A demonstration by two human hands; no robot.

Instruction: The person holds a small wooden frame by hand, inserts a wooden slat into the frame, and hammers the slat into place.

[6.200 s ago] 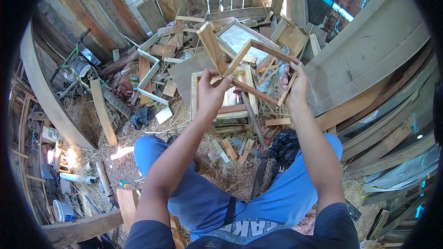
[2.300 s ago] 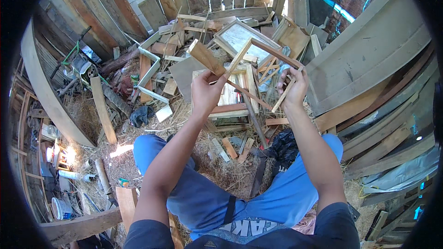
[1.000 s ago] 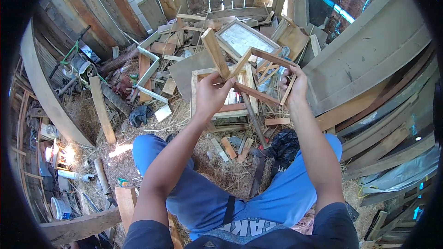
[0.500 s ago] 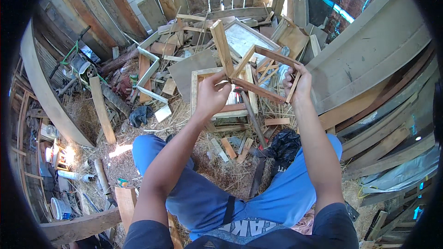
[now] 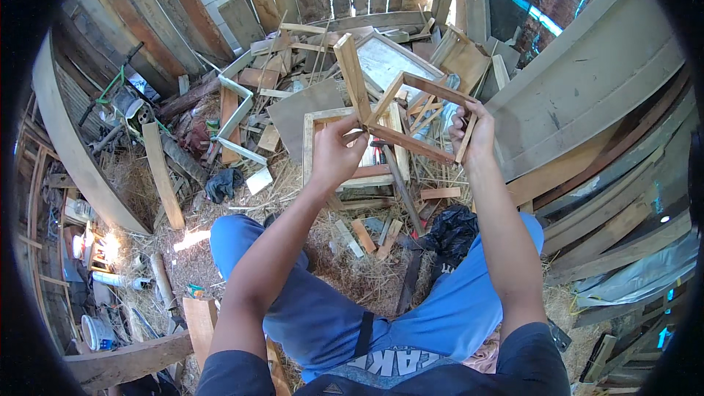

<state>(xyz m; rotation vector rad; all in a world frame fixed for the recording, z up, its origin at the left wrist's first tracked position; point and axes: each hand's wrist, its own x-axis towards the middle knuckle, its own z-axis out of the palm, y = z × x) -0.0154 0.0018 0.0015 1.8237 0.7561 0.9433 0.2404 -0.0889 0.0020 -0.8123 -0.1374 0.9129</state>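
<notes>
Both my hands hold up a small four-sided wooden frame (image 5: 414, 145) above the floor. My left hand (image 5: 339, 150) is closed at its left corner, fingers pinched where a thick wooden post (image 5: 352, 77) meets the frame. That post rises from the corner and leans slightly left. My right hand (image 5: 477, 132) grips the frame's right end, around the short end bar. Whether the post is fixed to the frame cannot be made out, as my left fingers cover the joint. Beneath them stands a pale wooden box frame (image 5: 319, 116), with a long dark handle (image 5: 403, 187) leaning across its right side.
Scrap wood, a white panel (image 5: 392, 62) and a zigzag of pale strips (image 5: 236, 114) lie in a heap ahead. Between my knees are offcuts (image 5: 363, 236) and a black plastic bag (image 5: 451, 231). A large board (image 5: 587, 73) leans at the right; a curved plank (image 5: 81, 147) stands left.
</notes>
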